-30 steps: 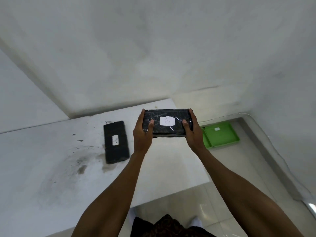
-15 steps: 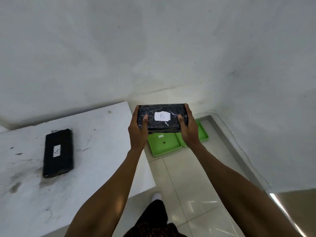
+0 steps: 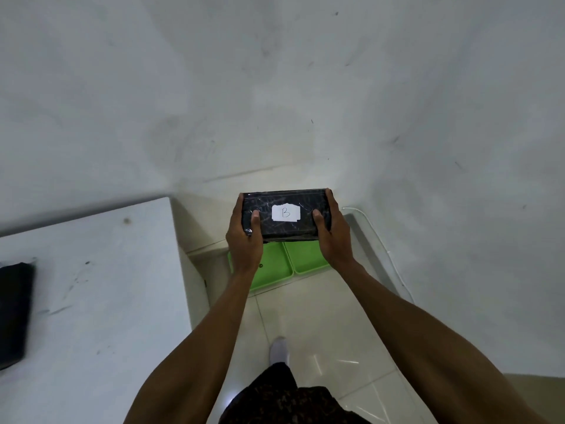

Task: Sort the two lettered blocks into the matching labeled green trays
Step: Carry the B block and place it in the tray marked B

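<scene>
I hold a black plastic-wrapped block (image 3: pixel 286 198) with a white paper label marked B, level and in the air. My left hand (image 3: pixel 246 240) grips its left end and my right hand (image 3: pixel 333 237) grips its right end. Directly below it on the floor lie two green trays side by side, the left tray (image 3: pixel 272 275) and the right tray (image 3: pixel 308 257), both partly hidden by the block and my hands; their labels are out of sight. The other black block (image 3: pixel 13 313) lies on the white table at the far left edge, cut off by the frame.
The white table (image 3: pixel 97 286) fills the left, its corner close to the left tray. White walls close the corner behind and to the right of the trays. A white cable (image 3: pixel 386 252) runs along the floor by the right wall. My foot (image 3: pixel 278 350) stands on the glossy tiles.
The view has swung right and I have stepped toward the trays. The B block has come over both trays and covers their far halves. The other block has slid to the left edge.
</scene>
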